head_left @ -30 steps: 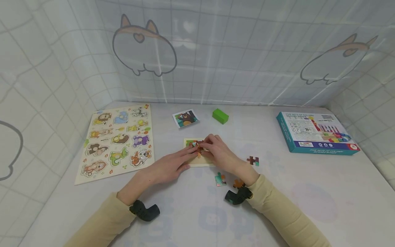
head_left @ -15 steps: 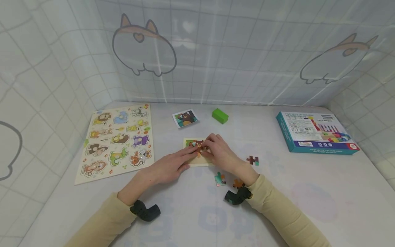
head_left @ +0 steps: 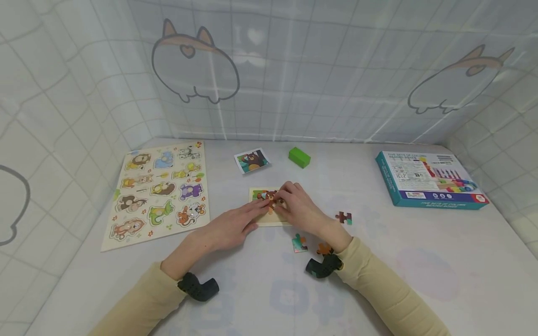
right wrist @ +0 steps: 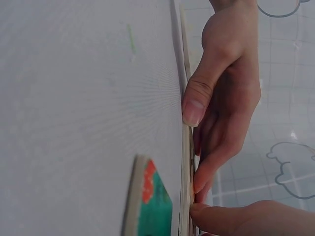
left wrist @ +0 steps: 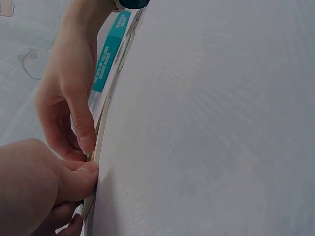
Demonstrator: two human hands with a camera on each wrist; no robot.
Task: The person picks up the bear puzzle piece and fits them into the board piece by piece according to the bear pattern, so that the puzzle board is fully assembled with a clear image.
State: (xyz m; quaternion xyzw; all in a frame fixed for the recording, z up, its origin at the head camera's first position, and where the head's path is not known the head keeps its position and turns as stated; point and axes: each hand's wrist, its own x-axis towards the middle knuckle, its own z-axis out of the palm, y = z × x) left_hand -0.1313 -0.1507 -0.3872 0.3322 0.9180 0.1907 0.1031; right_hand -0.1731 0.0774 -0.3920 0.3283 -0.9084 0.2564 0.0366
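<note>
Left hand (head_left: 229,227) rests straight-fingered on a pale rectangular board (head_left: 274,220) — curled right hand (head_left: 303,211) pinches a thin puzzle piece (left wrist: 91,157)

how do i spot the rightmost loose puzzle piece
In the head view, find the teal-edged box at right. Between it and the right hand lies a jigsaw piece. It is mostly dark brown with a teal corner, unlike the teal piece and orange piece nearer the person.

The teal box (head_left: 433,180) reads "FIVE SETS OF COLUMN BEADED BOXES", the backdrop (head_left: 290,88) "I".
</note>
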